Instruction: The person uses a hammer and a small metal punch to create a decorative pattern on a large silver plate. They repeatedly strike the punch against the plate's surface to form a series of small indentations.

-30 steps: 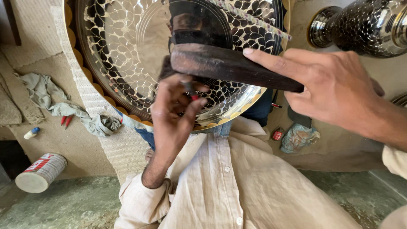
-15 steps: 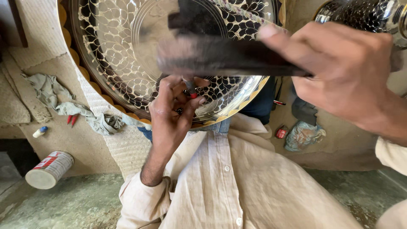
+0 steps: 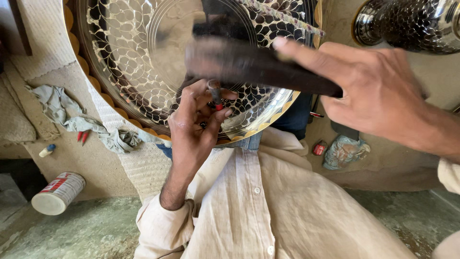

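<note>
Punch (image 3: pixel 214 92) sits pinched upright in your left hand (image 3: pixel 194 129), tip against the engraved tray (image 3: pixel 129 72); your right hand (image 3: pixel 378 96) clamps the dark hammer (image 3: pixel 254 62), its blurred head just above the punch's top.

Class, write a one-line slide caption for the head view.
Left hand steadies a small punch on an engraved metal tray; right hand swings a dark mallet.
</note>
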